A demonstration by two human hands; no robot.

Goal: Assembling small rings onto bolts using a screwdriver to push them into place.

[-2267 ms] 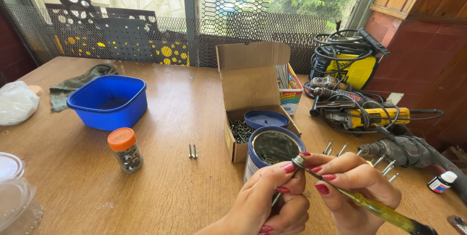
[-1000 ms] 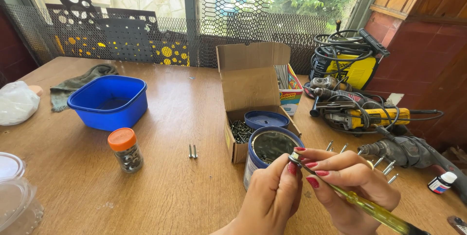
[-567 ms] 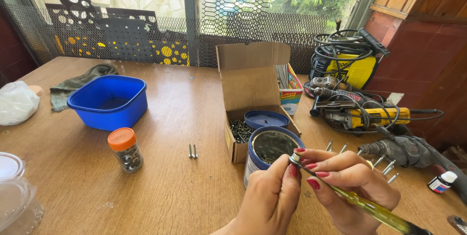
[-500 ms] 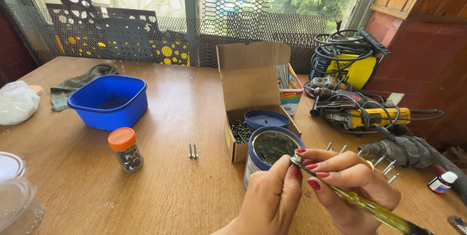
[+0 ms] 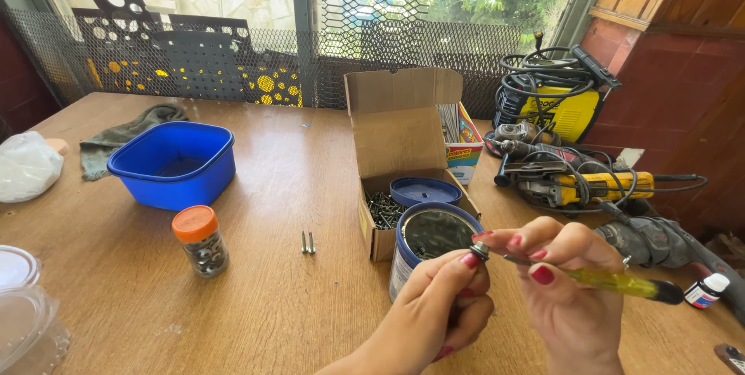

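Screw meets screwdriver above the blue tin

Left hand (image 5: 438,305) pinches a washered screw (image 5: 479,251); right hand (image 5: 563,290) grips a yellow-handled screwdriver (image 5: 621,283), over the open tin (image 5: 431,245) beside the screw-filled cardboard box (image 5: 400,150); bare tabletop (image 5: 295,321) left.

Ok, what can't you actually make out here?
Head view only:
- Small part at the screwdriver tip: too small, pinched by left hand.
- Round tin contents: dark, reflective.
- Cardboard box interior: mostly hidden behind the tin.
- Clear container: cut off by the frame edge.
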